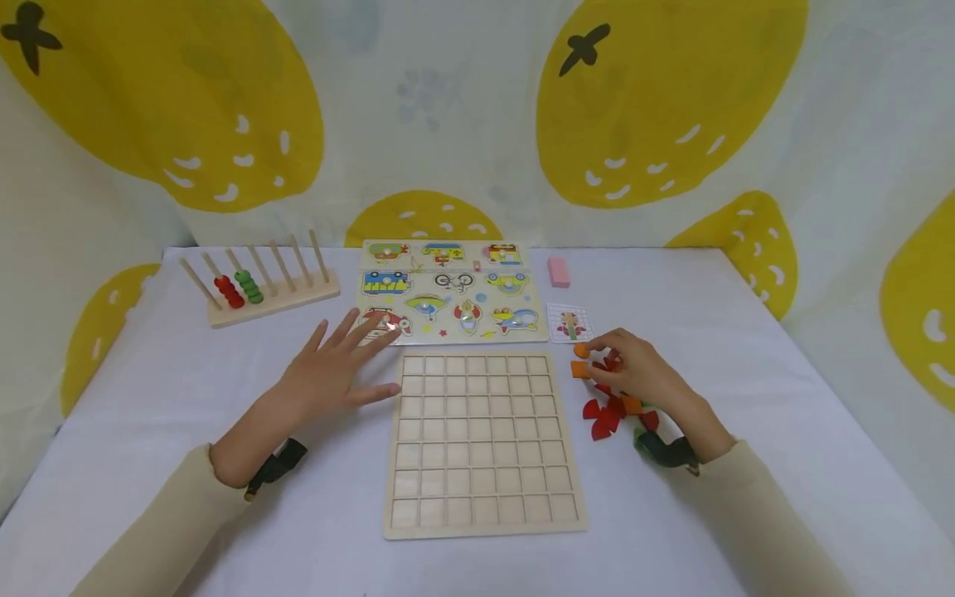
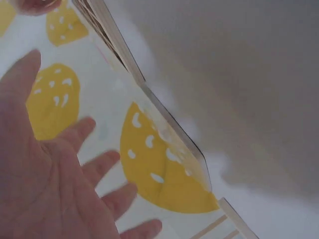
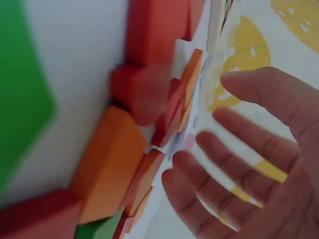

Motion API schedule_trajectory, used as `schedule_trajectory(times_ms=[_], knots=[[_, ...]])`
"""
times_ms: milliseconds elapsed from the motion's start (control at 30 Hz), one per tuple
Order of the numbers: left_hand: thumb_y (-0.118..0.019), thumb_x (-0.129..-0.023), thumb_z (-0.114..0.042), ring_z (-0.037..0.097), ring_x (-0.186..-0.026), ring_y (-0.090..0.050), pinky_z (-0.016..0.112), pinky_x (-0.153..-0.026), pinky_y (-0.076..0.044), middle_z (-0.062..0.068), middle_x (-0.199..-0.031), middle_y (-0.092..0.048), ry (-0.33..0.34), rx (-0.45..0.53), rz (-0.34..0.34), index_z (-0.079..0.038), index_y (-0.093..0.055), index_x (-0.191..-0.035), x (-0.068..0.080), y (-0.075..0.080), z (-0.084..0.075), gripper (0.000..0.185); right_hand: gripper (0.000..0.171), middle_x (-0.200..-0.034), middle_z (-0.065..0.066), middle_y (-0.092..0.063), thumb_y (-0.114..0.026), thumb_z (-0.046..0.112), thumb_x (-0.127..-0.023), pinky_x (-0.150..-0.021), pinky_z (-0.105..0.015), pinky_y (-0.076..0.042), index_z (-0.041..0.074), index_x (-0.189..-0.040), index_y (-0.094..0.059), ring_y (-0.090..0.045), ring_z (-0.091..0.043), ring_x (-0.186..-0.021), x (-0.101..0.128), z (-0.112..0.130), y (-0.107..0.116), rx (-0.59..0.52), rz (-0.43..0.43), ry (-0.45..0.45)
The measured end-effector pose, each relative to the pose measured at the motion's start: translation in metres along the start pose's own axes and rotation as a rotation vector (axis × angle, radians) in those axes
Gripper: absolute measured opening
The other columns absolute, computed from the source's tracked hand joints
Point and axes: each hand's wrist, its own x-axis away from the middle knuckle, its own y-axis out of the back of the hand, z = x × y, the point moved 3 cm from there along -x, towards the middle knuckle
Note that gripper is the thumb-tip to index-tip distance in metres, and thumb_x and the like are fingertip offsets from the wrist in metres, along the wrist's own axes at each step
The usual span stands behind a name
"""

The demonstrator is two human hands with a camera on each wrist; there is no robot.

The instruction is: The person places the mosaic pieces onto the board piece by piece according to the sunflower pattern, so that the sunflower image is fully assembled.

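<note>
Your right hand (image 1: 634,365) reaches over the loose blocks, its fingers gently bent and the thumb well apart from them; the right wrist view shows nothing in its hold, though you cannot tell whether a fingertip touches a piece. Your left hand (image 1: 321,373) has its fingers spread wide and holds nothing, near the upper left corner of the grid board (image 1: 485,528).

The blocks lie in a loose heap on the tabletop (image 1: 336,514), to the right of the board: red pieces (image 1: 612,409), an orange square (image 1: 580,370), an orange rounded piece (image 1: 582,350) and some green. They look like painted wood, so expect them light, stiff and hard to break, perhaps a little slick on the flat faces.

Take the orange square by two opposite side edges, thumb against fingertip; it lies at the heap's edge, so you should find it easier to lift. The red pieces crowd together and may drag their neighbours, so pinch those low on the sides and lift straight up.
</note>
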Motion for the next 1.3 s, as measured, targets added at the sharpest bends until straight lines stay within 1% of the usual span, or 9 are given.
schedule_trajectory(times_ms=[67, 167, 300, 467, 533, 633, 900, 1133, 1300], knots=[[-0.057, -0.087, -0.066, 0.035, -0.149, -0.008, 0.062, -0.116, -0.006, 0.006, -0.163, -0.018, -0.04, 0.035, 0.024, -0.025, -0.029, -0.155, 0.004, -0.001, -0.002, 0.084, 0.035, -0.111, -0.019, -0.06, -0.074, 0.01, -0.086, -0.072, -0.027, -0.054, -0.004, -0.116, -0.064, -0.054, -0.03, -0.093, -0.001, -0.001, -0.002, -0.01, 0.006, 0.037], [-0.061, -0.084, -0.066, 0.034, -0.149, -0.012, 0.063, -0.116, -0.009, 0.005, -0.161, -0.023, -0.098, 0.111, 0.063, -0.027, -0.029, -0.154, 0.006, -0.004, -0.004, 0.087, 0.031, -0.107, -0.016, -0.061, -0.075, 0.007, -0.084, -0.072, -0.027, -0.052, -0.003, -0.112, -0.065, -0.053, -0.028, -0.092, -0.002, -0.003, -0.006, -0.008, 0.033, 0.066], [-0.069, -0.078, -0.065, 0.033, -0.146, -0.023, 0.063, -0.114, -0.016, 0.005, -0.156, -0.032, -0.182, 0.19, 0.099, -0.026, -0.031, -0.153, 0.008, -0.006, -0.006, 0.094, 0.029, -0.102, -0.012, -0.06, -0.075, 0.006, -0.084, -0.067, -0.024, -0.048, -0.001, -0.111, -0.066, -0.052, -0.025, -0.089, -0.003, -0.002, -0.008, 0.004, 0.072, 0.073], [-0.075, -0.073, -0.063, 0.034, -0.145, -0.025, 0.062, -0.114, -0.02, 0.008, -0.155, -0.032, -0.243, 0.232, 0.168, -0.021, -0.034, -0.151, 0.009, -0.01, -0.004, 0.098, 0.026, -0.094, -0.01, -0.058, -0.074, 0.005, -0.085, -0.065, -0.023, -0.046, 0.0, -0.109, -0.067, -0.051, -0.023, -0.082, -0.004, 0.001, -0.008, 0.016, 0.096, 0.06], [-0.077, -0.072, -0.061, 0.034, -0.145, -0.024, 0.061, -0.114, -0.02, 0.009, -0.156, -0.032, -0.248, 0.238, 0.194, -0.021, -0.036, -0.15, 0.009, -0.011, -0.003, 0.097, 0.026, -0.09, -0.009, -0.057, -0.074, 0.005, -0.085, -0.063, -0.023, -0.045, 0.0, -0.109, -0.067, -0.05, -0.022, -0.08, -0.004, 0.002, -0.008, 0.017, 0.102, 0.055], [-0.078, -0.073, -0.059, 0.034, -0.144, -0.026, 0.061, -0.113, -0.022, 0.011, -0.155, -0.033, -0.252, 0.23, 0.21, -0.019, -0.04, -0.149, 0.01, -0.012, -0.003, 0.094, 0.025, -0.087, -0.008, -0.056, -0.073, 0.004, -0.085, -0.061, -0.023, -0.045, 0.0, -0.108, -0.067, -0.05, -0.021, -0.078, -0.006, 0.002, -0.008, 0.017, 0.107, 0.053], [-0.08, -0.073, -0.055, 0.033, -0.14, -0.033, 0.06, -0.112, -0.025, 0.012, -0.153, -0.036, -0.237, 0.214, 0.195, -0.016, -0.047, -0.144, 0.011, -0.011, -0.005, 0.086, 0.025, -0.085, -0.006, -0.057, -0.074, 0.007, -0.085, -0.062, -0.025, -0.046, 0.001, -0.108, -0.068, -0.051, -0.02, -0.077, -0.008, 0.004, -0.009, 0.029, 0.077, 0.045], [-0.072, -0.081, -0.055, 0.034, -0.138, -0.037, 0.059, -0.11, -0.031, 0.011, -0.15, -0.04, -0.248, 0.204, 0.172, -0.017, -0.051, -0.141, 0.011, -0.012, -0.003, 0.074, 0.029, -0.09, -0.008, -0.06, -0.075, 0.011, -0.085, -0.059, -0.025, -0.047, 0.001, -0.112, -0.067, -0.051, -0.02, -0.076, -0.009, 0.008, -0.01, 0.023, 0.066, 0.015], [-0.069, -0.083, -0.057, 0.033, -0.137, -0.039, 0.059, -0.108, -0.033, 0.01, -0.15, -0.041, -0.259, 0.198, 0.162, -0.018, -0.052, -0.139, 0.01, -0.013, -0.002, 0.071, 0.029, -0.094, -0.009, -0.062, -0.076, 0.011, -0.085, -0.058, -0.023, -0.046, 0.0, -0.11, -0.067, -0.051, -0.02, -0.074, -0.01, 0.011, -0.009, 0.03, 0.052, 0.039]])
